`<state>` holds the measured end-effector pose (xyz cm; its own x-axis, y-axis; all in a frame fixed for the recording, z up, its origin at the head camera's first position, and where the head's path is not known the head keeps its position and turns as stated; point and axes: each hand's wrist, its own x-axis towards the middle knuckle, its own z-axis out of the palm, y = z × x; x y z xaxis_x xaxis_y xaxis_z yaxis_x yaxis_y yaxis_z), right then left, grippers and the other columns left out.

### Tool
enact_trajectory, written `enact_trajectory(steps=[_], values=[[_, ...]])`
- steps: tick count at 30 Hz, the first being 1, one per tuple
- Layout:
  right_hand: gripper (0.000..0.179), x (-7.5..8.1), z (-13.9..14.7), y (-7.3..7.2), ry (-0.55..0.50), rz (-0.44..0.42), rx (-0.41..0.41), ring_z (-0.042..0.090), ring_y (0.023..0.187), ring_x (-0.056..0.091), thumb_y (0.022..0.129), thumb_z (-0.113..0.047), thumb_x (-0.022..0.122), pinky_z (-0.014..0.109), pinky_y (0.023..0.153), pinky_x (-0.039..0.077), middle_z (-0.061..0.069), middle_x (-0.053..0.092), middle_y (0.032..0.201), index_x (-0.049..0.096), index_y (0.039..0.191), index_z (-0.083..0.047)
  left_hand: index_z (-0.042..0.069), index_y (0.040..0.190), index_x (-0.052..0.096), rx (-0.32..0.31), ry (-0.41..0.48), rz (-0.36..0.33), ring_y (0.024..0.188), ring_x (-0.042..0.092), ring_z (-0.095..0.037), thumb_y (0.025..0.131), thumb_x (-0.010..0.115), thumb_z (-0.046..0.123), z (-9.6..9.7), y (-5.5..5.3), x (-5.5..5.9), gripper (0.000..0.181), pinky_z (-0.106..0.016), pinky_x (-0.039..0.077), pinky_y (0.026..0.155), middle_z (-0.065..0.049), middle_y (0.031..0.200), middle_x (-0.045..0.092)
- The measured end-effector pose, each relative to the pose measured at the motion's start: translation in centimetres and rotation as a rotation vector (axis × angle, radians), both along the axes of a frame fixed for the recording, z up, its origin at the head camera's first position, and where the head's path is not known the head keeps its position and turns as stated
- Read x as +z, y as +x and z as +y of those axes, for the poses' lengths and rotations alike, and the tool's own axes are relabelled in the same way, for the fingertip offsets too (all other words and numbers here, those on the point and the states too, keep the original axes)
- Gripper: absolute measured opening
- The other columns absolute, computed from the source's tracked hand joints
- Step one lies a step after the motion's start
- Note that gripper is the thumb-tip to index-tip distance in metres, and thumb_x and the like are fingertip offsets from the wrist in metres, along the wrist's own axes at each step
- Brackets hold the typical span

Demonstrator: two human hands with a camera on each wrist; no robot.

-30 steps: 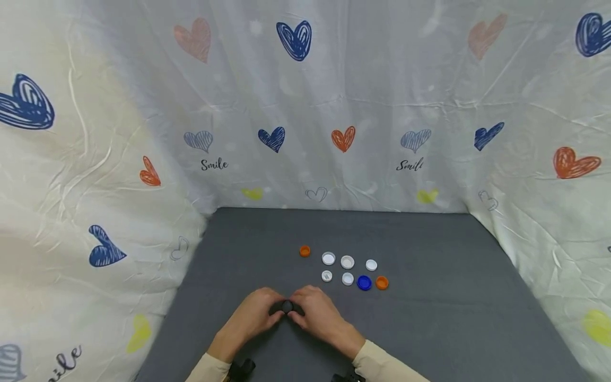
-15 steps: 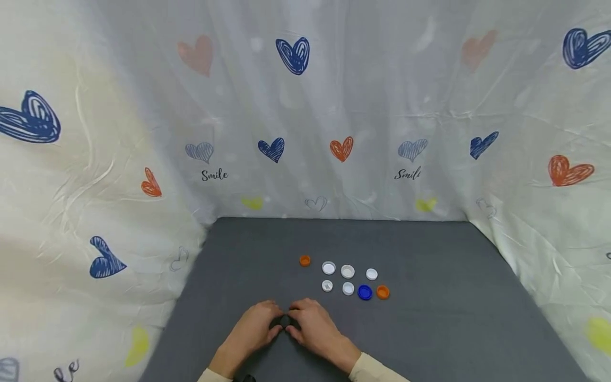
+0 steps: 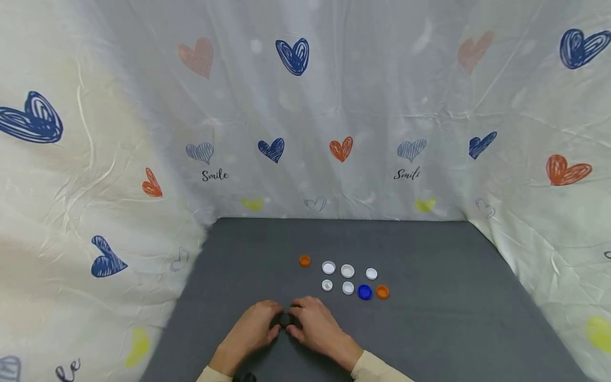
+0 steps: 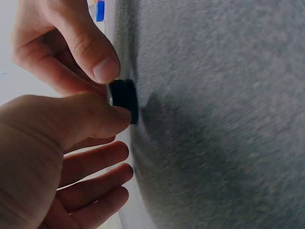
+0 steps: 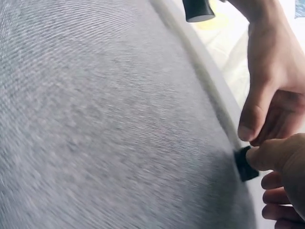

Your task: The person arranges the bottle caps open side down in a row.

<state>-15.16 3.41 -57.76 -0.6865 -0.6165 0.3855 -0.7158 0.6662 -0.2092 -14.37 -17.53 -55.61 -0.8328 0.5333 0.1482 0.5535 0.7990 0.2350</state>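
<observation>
A small round black cap (image 3: 285, 320) sits close over the grey cloth, between my two hands. My left hand (image 3: 255, 330) holds it from the left with thumb and fingertips. From the other side my right hand (image 3: 317, 328) pinches it the same way. In the left wrist view, the left thumb (image 4: 102, 117) lies across the lower part of the black cap (image 4: 124, 98), and the right thumb (image 4: 93, 55) is at its top edge. The right wrist view has the right thumb (image 5: 269, 155) on the black cap (image 5: 245, 164), whose far side is hidden by fingers.
Beyond the hands, several white caps (image 3: 347, 271) lie in two loose rows with a blue cap (image 3: 365, 292) and an orange cap (image 3: 382, 292). Another orange cap (image 3: 304, 260) lies farther left. The grey table (image 3: 429, 334) meets a heart-printed curtain (image 3: 305, 106) at its back edge.
The head view has tilted up slightly, so hands and caps appear lower in it. Both hands stay at the black cap, with only slight finger movement.
</observation>
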Motion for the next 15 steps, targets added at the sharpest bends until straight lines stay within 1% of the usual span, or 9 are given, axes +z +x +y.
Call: enact_trajectory(steps=[3,6,10,15], values=[[0.034,0.6,0.5,-0.2,-0.002,-0.019,-0.007,0.015,0.106,0.065,0.086,-0.038,0.076,0.037,0.094,0.052,-0.001,0.071,0.112,0.076,0.109,-0.013,0.009,0.111,0.073,0.024,0.013,-0.034,0.098,0.070,-0.022,0.084,0.080,0.021,-0.2,-0.1,0.7,0.031,-0.041,0.057,0.082,-0.004,0.107,0.073],[0.036,1.4,1.2,-0.6,0.000,-0.020,-0.023,0.016,0.107,0.065,0.085,-0.038,0.077,0.037,0.095,0.052,-0.001,0.071,0.112,0.075,0.111,-0.012,0.007,0.118,0.072,0.047,0.022,-0.029,0.104,0.070,-0.024,0.084,0.080,0.025,-0.2,-0.5,1.7,0.040,-0.042,0.057,0.087,-0.007,0.114,0.073],[0.039,2.7,2.4,-1.6,-0.001,-0.021,-0.034,0.016,0.108,0.065,0.086,-0.037,0.078,0.037,0.095,0.052,-0.001,0.071,0.114,0.074,0.115,-0.011,0.006,0.122,0.070,0.042,0.036,0.020,0.104,0.070,-0.023,0.083,0.083,0.031,0.1,-1.4,2.9,0.048,-0.040,0.057,0.087,-0.008,0.116,0.072],[0.040,4.1,4.0,-2.5,-0.008,-0.034,-0.050,0.016,0.113,0.065,0.087,-0.036,0.078,0.039,0.101,0.050,-0.001,0.072,0.117,0.073,0.118,-0.012,0.009,0.124,0.070,0.025,0.027,0.099,0.103,0.071,-0.020,0.081,0.084,0.036,1.1,-2.6,4.2,0.053,-0.037,0.058,0.086,-0.006,0.118,0.072]])
